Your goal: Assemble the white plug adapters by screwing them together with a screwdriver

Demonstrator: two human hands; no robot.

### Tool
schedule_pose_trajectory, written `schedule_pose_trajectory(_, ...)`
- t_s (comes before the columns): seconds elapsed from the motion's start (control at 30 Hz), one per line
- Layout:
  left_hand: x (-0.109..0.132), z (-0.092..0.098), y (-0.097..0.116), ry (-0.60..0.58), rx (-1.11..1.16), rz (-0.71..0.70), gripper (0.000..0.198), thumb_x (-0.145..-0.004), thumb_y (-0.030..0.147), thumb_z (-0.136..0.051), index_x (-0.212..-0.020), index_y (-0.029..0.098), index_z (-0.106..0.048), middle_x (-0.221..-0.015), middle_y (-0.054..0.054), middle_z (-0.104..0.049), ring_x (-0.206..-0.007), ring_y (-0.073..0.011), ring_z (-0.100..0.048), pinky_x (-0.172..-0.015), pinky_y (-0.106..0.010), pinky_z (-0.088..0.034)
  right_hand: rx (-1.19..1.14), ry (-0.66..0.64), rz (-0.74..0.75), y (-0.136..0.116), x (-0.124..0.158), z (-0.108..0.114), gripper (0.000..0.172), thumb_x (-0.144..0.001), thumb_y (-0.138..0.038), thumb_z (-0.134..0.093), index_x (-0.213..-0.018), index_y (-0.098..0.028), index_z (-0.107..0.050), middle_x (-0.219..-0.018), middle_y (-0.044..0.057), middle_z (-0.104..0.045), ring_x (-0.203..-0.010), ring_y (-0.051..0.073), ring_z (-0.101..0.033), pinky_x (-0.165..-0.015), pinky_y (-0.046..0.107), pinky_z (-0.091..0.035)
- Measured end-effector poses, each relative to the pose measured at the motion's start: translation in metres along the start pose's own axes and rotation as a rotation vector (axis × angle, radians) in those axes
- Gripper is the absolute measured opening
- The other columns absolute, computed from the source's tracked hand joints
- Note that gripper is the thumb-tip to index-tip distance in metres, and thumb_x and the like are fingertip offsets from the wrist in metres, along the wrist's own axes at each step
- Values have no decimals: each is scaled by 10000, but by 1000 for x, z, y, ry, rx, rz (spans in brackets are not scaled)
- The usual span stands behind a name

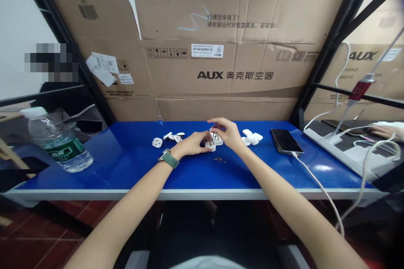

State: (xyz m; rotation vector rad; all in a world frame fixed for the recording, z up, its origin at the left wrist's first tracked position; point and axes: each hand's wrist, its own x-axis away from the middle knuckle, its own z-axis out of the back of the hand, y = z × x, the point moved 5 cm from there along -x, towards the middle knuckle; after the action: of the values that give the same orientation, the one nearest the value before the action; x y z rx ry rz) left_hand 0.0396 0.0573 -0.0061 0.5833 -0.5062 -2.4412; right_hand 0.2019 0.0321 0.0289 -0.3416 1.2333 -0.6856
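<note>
My left hand (195, 142) is closed on the side of a white plastic plug part (212, 147) with brass-coloured metal inside, resting at the middle of the blue table. Above it, my right hand (227, 131) pinches a thin dark rod (213, 135), its tip pointing down at the part; the fingers hide much of it. Several small brass screws (220, 160) lie just in front. To the left are a round white piece (157, 142) and several white-and-dark plug parts (174, 136). White plastic covers (252, 137) lie in a cluster beyond my right wrist.
A water bottle (59, 143) stands at the table's left end. On the right, a phone (286, 141) lies with a white cable (315, 180) trailing over the front edge, beside a white power strip (341, 151). Cardboard (221, 105) walls the back. Another person's hand (386, 130) shows at far right.
</note>
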Motion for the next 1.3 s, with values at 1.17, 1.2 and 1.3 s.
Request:
schedule_pose_trajectory(1.17, 7, 16, -16, 26, -387, 173, 312, -839, 473, -708, -1056, 249, -706, -1114, -74, -684, -985, -290, -669, -836, -364, -459, 255, 240, -139, 14, -6, 47, 221, -964, -223, -435, -1114, -227, -597, -878, 54, -616, -743, 208, -583, -784, 361, -504)
schedule_pose_trajectory(1.2, 7, 19, -20, 56, -415, 213, 342, -837, 508, -713, -1057, 246, -704, -1113, -78, -679, -969, -293, -670, -830, -369, -454, 393, 171, -159, 19, -6, 51, 165, -923, -199, -485, -1010, -214, -625, -920, 86, -624, -789, 230, -594, -793, 374, -503)
schedule_pose_trajectory(1.3, 8, 23, -31, 154, -410, 317, 489, -777, 528, -790, -1145, 235, -656, -1040, -69, -705, -932, -289, -680, -769, -344, -441, 742, -6, -402, 43, -1, 63, 159, -899, -179, -543, -989, -187, -675, -1000, 156, -635, -853, 269, -638, -775, 386, -514)
